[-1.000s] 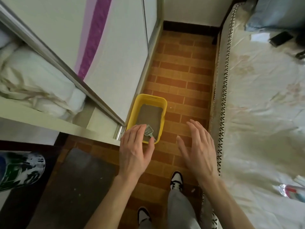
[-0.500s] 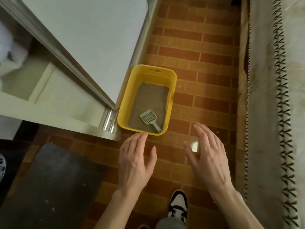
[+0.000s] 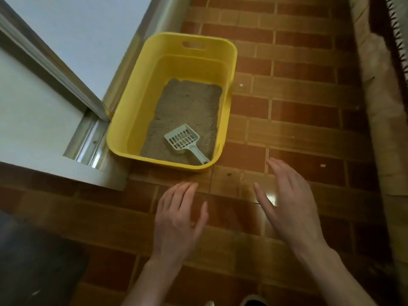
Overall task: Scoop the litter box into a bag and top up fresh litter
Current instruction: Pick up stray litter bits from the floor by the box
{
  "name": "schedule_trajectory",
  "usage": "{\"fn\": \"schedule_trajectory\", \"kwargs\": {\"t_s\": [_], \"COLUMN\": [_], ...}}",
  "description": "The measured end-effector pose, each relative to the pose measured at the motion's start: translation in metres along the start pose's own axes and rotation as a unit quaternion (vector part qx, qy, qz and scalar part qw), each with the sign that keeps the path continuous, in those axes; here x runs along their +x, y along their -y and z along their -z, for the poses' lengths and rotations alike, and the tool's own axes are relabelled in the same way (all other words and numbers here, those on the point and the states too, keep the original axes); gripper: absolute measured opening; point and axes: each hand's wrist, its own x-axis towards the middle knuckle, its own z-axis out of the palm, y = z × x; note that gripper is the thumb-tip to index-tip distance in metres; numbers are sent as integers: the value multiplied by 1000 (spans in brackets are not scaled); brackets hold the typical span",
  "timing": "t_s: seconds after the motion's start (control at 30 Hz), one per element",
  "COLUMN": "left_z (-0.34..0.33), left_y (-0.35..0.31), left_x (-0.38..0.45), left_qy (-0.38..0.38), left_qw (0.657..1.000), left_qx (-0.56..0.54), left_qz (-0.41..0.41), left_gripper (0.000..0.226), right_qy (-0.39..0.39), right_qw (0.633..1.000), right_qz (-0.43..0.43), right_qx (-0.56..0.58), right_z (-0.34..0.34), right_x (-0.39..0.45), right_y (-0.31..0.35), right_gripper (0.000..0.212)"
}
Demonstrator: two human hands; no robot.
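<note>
Yellow plastic is forming the litter box (image 3: 132, 120), which is being kept on the brick-pattern floor (image 3: 298, 120) beside the sliding door track (image 3: 88, 138). A light, stiff scoop (image 3: 182, 140) is lying inside on loose litter (image 3: 189, 107); its handle is probably best gripped. Left hand (image 3: 178, 219) and right hand (image 3: 291, 206) are being held relaxed, empty.

A home, at floor level.
Brick-patterned floor tiles (image 3: 298, 111), a sliding wardrobe door (image 3: 72, 34), a bedspread edge (image 3: 395, 29) and a yellow litter box (image 3: 123, 120).
</note>
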Motion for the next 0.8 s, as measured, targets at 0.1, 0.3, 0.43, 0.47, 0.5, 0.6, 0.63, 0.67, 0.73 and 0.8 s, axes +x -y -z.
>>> {"fn": "schedule_trajectory", "kwargs": {"t_s": [0.1,0.3,0.43,0.47,0.5,0.6,0.63,0.67,0.73,0.8], "left_z": [-39,-92,-113,-117,-120,-127,-127,-127,-126,-125], "left_y": [14,37,40,41,41,43,43,42,42,41], "left_x": [-5,-1,9,12,14,16,15,14,14,14], "left_qy": [3,-2,-17,-21,-23,-17,-12,-7,3,13], "left_qw": [1000,1000,999,999,998,998,998,997,997,996], "left_qx": [5,-7,-31,-39,-45,-61,-65,-68,-79,-90], "left_qz": [0,-16,-23,-23,-23,-23,-22,-19,-13,-3], "left_gripper": [49,49,47,46,46,45,45,45,45,45], "right_qy": [4,9,-11,-19,-23,-15,-8,-2,-3,-11], "right_qw": [1000,997,993,992,991,986,985,983,977,973], "right_qz": [10,76,110,118,127,142,145,149,159,166], "right_qx": [-2,-23,-32,-36,-44,-82,-95,-110,-139,-162], "right_z": [-39,-102,-132,-137,-143,-154,-156,-157,-161,-166], "right_x": [0,18,37,42,47,58,62,65,71,76], "right_y": [-16,-34,-44,-45,-46,-45,-42,-39,-34,-32], "right_gripper": [61,58,51,47,44,33,31,31,32,30]}}
